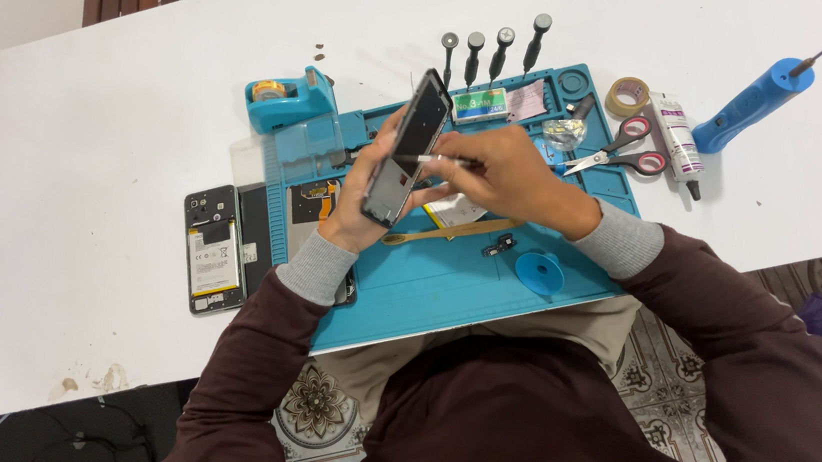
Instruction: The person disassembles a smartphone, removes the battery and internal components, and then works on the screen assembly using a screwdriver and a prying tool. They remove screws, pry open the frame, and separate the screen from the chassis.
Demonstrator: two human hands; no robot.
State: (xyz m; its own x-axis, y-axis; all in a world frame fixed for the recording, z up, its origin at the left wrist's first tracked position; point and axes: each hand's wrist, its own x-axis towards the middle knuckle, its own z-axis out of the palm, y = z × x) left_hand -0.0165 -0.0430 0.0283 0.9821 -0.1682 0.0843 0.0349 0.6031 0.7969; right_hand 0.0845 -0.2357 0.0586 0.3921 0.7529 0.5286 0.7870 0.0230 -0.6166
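**Inspector:** Hands first. State and position?

**Me:** Left hand (366,197) is wrapped around the phone frame (407,147), fingers curled behind it and thumb on the near edge. I hold it raised and tilted above the blue mat (446,285), top end toward one o'clock, so its inner face turns to my other hand. Right hand (507,175) has its fingers pressed together, pinching a thin metal tool (435,159) whose tip meets the frame near its middle. I judge it to be tweezers, but the picture is too small to be sure.

**Inspector:** Items laid out, and why there?

**Me:** An opened phone (213,250) with its battery showing lies off the mat at nine o'clock, apart from the working spot. Four screwdrivers (491,53) stand in a row at twelve o'clock, upright on the mat's far edge, easy to reach. Scissors (620,151) with red handles lie at two o'clock. A blue tape dispenser (288,99) sits at eleven.

**Inspector:** Packages and labels?

**Me:** White tube (679,138) with a dark cap, lying past the scissors at two o'clock; brown tape roll (629,94) just beside it. The battery has a white rectangular label. A small green-and-white card (478,104) lies flat below the screwdrivers.
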